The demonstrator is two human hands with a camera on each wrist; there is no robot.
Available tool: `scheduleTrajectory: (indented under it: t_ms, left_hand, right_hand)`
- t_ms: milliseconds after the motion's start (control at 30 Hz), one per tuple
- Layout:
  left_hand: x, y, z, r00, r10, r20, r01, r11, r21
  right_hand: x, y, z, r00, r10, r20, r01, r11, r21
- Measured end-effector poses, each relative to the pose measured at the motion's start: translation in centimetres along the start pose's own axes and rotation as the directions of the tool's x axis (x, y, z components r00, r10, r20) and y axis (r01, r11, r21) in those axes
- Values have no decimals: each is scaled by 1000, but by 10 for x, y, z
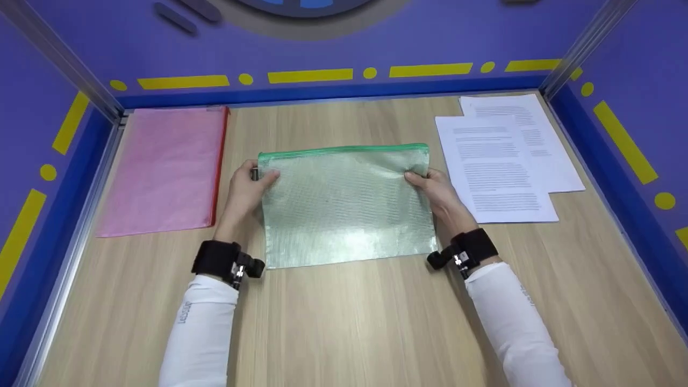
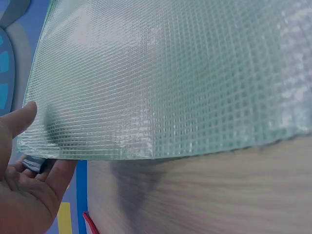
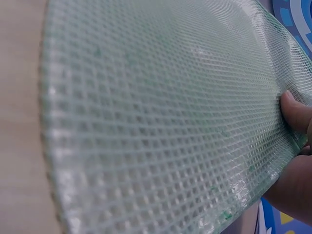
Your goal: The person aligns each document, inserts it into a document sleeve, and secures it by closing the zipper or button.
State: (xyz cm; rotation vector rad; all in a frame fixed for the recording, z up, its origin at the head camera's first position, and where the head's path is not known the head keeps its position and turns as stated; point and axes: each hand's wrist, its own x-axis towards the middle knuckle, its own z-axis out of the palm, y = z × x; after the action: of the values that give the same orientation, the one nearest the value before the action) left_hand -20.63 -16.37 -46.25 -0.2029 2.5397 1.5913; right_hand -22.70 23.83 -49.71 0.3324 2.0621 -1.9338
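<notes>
Head view, green mesh pouch (image 1: 349, 207) between both hands (image 1: 248, 189) (image 1: 443, 195); each pinching a side edge

Bright, even light is filling the head view, glare is whitening the lower part of the green mesh pouch (image 1: 348, 208), soft shadows are falling on the wooden tabletop (image 1: 344, 322), and both wrist views are looking dimmer, the pouch's nearest parts blurring.
</notes>
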Motion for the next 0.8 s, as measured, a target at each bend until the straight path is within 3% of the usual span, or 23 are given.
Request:
scheduleTrajectory:
  t_ms: [233, 367, 600, 800]
  left_hand:
    - [-7, 13, 1, 992, 124, 7, -124, 991, -51]
    - [-11, 18, 6, 988, 157, 9, -156, 986, -59]
    - [-14, 18, 16, 968, 224, -110, -218, 974, 68]
    - [-17, 23, 13, 943, 253, -219, -234, 966, 109]
  right_hand:
    - [2, -2, 5, 998, 13, -53, -13, 1000, -6]
    - [3, -3, 8, 997, 11, -78, -12, 1000, -13]
    - [-2, -5, 15, 995, 21, -99, -29, 997, -70]
    - [-8, -7, 24, 984, -3, -180, 1, 1000, -9]
